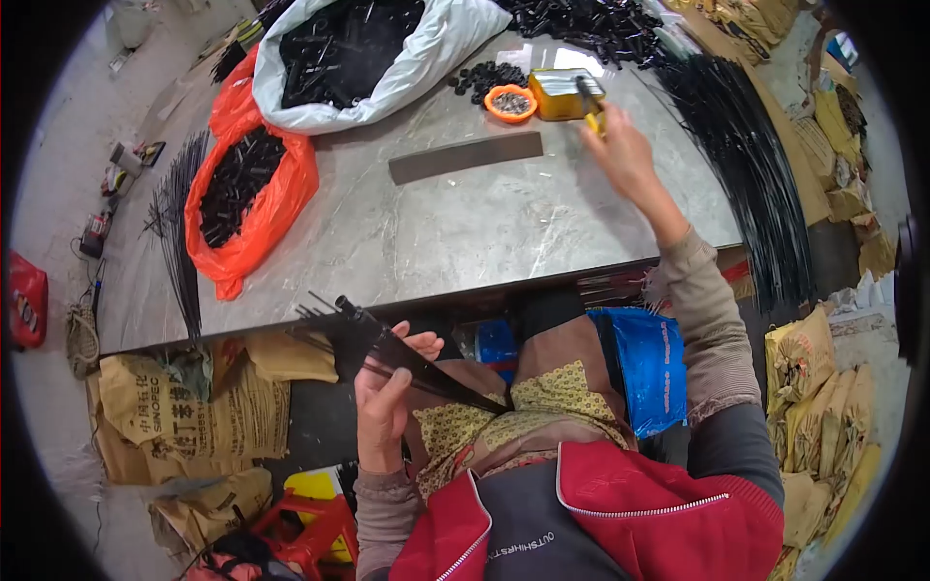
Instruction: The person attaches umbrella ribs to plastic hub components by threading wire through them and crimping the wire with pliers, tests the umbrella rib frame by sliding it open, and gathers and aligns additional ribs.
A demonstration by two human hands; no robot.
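My left hand (386,392) is closed around a bundle of thin black rods with a black tube (354,312), held over my lap. It resembles an umbrella frame: one end spreads out and the other narrows to a point. Across the table, my right hand (620,150) grips pliers (592,118) with yellow handles and a dark head. The head of the pliers is over a yellow tin (550,95). Beside the tin stands an orange dish (511,104) of small metal pieces. A flat dark bar (465,158) lies in the middle of the table.
A white sack (417,82) and a red bag (291,198) hold black parts on the grey table (426,232). Long black rods (751,160) cover its right side. Small black rings (484,80) sit near the dish. Paper sacks (194,407) lie on the floor.
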